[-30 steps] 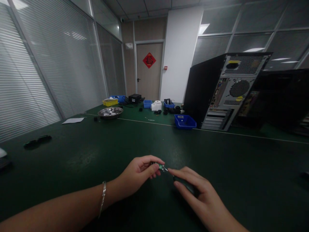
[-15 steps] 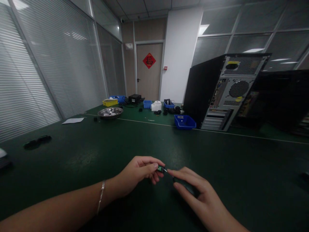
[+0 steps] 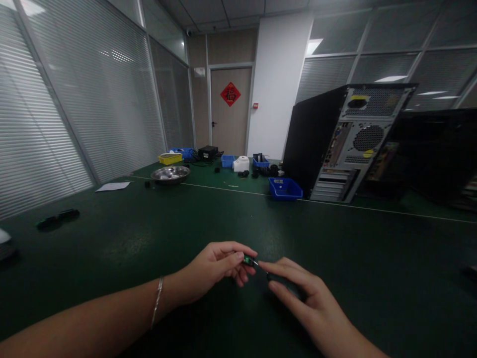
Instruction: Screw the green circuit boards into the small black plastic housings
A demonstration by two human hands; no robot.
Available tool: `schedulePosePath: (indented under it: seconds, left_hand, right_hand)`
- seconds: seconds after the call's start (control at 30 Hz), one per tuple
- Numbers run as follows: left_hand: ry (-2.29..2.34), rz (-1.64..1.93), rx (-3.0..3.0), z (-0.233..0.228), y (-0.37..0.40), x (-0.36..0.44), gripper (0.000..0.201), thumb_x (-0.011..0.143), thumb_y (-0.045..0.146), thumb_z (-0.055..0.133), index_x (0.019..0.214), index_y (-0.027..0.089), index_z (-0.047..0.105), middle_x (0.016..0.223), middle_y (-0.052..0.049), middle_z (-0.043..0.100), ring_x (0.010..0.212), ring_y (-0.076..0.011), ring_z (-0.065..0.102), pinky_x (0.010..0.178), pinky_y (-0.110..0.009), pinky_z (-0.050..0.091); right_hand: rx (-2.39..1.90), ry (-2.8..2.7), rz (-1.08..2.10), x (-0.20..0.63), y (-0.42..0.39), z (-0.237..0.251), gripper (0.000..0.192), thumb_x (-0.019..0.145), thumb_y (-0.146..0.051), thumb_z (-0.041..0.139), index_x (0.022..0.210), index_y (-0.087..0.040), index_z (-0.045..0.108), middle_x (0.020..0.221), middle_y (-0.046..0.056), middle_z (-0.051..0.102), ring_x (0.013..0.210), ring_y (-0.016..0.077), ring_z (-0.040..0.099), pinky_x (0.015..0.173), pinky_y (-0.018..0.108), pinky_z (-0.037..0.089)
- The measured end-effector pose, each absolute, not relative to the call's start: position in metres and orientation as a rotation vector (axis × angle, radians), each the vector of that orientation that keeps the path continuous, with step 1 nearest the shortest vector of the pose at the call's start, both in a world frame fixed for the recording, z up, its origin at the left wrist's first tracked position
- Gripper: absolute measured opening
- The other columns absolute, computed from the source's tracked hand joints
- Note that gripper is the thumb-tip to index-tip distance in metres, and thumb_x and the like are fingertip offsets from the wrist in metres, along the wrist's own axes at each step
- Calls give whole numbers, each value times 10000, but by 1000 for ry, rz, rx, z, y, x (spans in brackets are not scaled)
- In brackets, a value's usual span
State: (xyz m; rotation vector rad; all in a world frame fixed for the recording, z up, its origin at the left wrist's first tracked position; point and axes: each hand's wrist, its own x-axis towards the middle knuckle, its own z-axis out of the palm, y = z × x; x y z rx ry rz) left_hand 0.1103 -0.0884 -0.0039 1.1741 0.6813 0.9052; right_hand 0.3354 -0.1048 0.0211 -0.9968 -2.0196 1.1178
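Between the thumb and fingers of my left hand [image 3: 219,263] is a small green circuit board [image 3: 247,260] with a dark part at its right end. My right hand [image 3: 305,288] is closed around the dark handle of a screwdriver [image 3: 257,263]. Its thin metal shaft points left and meets the dark end of the board. My right index finger lies along the shaft. Most of the handle is hidden in the palm, and the exact contact at the tip is too small to make out.
A blue bin [image 3: 285,190] stands beyond my hands, beside a black computer tower [image 3: 316,134]. Farther left are a metal bowl [image 3: 170,175], a white paper sheet [image 3: 113,186] and dark parts [image 3: 58,219] on the green table [image 3: 167,219]. Small bins and cables sit at the back.
Both hands keep nearly the same place and hold. The fingers of my right hand have shifted slightly around the screwdriver, and less of its handle shows.
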Motion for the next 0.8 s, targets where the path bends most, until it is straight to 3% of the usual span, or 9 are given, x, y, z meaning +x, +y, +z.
schedulePosePath:
  seconds: [0.37, 0.53, 0.67, 0.8]
  left_hand:
    - [783, 881, 1339, 0, -87, 110, 333, 939, 379, 505, 1136, 121, 579, 863, -72, 652, 695, -133, 586, 672, -299, 460]
    - [900, 871, 1497, 4, -87, 106, 309, 931, 454, 475, 953, 152, 537, 774, -18, 604, 665, -133, 542, 630, -269, 429]
    - [985, 703, 1873, 14, -93, 104, 329, 968, 409, 409, 868, 166, 607, 820, -21, 579, 769, -153, 523, 727, -279, 414]
    - [843, 573, 2235, 19, -96, 105, 267, 970, 327, 436, 964, 215, 678, 915, -47, 627, 915, -194, 540, 870, -326, 382]
  right_hand:
    - [-1053, -2022, 1020, 336, -105, 17, 321, 937, -271, 544, 1238, -227, 649, 1000, 65, 670, 932, 208, 627, 819, 316, 486]
    - [-1101, -1980, 992, 337, -105, 16, 330, 940, -295, 536, 1246, -231, 643, 990, 59, 672, 919, 209, 629, 794, 311, 490]
    - [-1092, -1971, 1000, 338, -105, 16, 325, 939, -289, 545, 1247, -249, 641, 978, 47, 679, 902, 201, 635, 785, 306, 495]
    - [-1092, -1975, 994, 338, -105, 16, 321, 933, -286, 554, 1239, -258, 647, 993, 48, 687, 934, 210, 630, 805, 316, 495]
